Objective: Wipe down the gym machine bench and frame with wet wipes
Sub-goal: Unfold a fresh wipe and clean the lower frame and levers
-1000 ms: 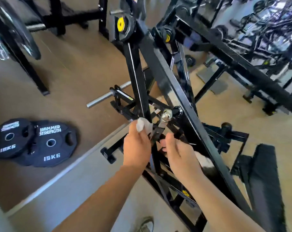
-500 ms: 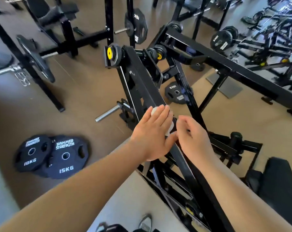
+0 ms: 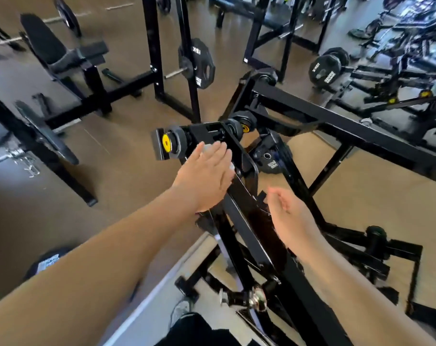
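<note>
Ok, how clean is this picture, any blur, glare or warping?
Head view: the left hand and the wipe under it are slightly motion-smeared; the machines at far right are badly smeared; light glares off the glossy frame; the wide lens stretches the forearms at the bottom edge.

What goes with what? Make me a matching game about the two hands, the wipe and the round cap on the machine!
Things
1. left hand
2. right hand
3. wet wipe
4. end cap

States
A. yellow, at the top end of the black bar
B. empty, fingers loosely curled
C. pressed flat on that bar
D. white, peeking out from under fingers

Pairs: 1-C, 2-B, 3-D, 4-A.
</note>
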`<state>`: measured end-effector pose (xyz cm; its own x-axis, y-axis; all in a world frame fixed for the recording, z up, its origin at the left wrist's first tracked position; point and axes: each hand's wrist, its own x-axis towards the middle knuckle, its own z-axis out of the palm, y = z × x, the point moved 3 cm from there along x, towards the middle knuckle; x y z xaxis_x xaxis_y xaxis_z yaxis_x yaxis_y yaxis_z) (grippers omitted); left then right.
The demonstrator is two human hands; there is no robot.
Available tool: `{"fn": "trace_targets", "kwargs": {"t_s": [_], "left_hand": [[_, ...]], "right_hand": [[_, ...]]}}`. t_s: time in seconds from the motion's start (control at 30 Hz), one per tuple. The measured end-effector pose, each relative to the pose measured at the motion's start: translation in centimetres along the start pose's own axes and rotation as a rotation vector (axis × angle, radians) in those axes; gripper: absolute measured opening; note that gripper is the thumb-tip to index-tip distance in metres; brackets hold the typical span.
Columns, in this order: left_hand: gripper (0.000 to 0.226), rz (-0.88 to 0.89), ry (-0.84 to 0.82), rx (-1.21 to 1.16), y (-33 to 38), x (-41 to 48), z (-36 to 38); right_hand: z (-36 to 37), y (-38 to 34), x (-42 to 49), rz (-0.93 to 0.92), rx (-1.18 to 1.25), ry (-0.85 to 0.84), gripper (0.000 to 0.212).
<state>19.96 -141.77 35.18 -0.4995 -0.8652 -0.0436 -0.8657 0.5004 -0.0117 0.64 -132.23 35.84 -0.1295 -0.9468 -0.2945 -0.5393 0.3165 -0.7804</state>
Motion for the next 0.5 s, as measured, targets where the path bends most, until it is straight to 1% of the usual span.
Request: {"fn": "trace_targets", "kwargs": {"t_s": [0.03,0.07,0.1,0.2,0.23,0.27,0.3,0.37,0.4,0.43,0.5], "left_hand": [[0.062,-0.027,0.015,0.007,-0.8,1.2,-0.1],[0.062,-0.002,0.032,0.002,-0.8,1.8,0.2],[0.061,0.064,0.052,-0.014,-0.1,1.6,0.5],[0.055,0.362,0.114,-0.163,2.4,-1.3,1.7],[0.052,0.423,0.122,-0.216,2.5,-1.7,1.7],[0.051,0.447,0.139,-0.269,2.4,-1.5,1.5],[0.05,0.416,0.168,-0.329,2.1,-1.0,1.0],[0.046,0.264,0.248,-0.48,1.6,0.5,-0.1],[0.042,0.18,0.317,-0.54,1.5,1.3,-0.6],[0.04,0.099,0.382,-0.569,1.4,2.2,-1.1],[0.04,-0.038,0.489,-0.555,1.1,4.8,-2.2]], "right_hand": [[0.4,-0.5,0.6,0.017,0.028,0.007,0.02],[0.8,-0.9,1.2,0.015,0.039,0.023,0.026],[1.0,-1.4,1.7,0.007,0.042,0.045,0.029],[0.8,-2.5,2.6,0.02,0.032,0.11,0.028],[0.7,-2.6,2.6,0.042,0.046,0.128,0.028],[0.5,-2.5,2.5,0.065,0.065,0.14,0.03],[0.4,-2.5,2.4,0.078,0.086,0.149,0.032],[0.0,-2.8,2.5,0.097,0.146,0.155,0.036],[-0.2,-2.9,2.9,0.1,0.175,0.153,0.035],[-0.4,-3.0,3.2,0.096,0.203,0.155,0.034],[-0.8,-3.0,4.2,0.089,0.264,0.178,0.028]]}}
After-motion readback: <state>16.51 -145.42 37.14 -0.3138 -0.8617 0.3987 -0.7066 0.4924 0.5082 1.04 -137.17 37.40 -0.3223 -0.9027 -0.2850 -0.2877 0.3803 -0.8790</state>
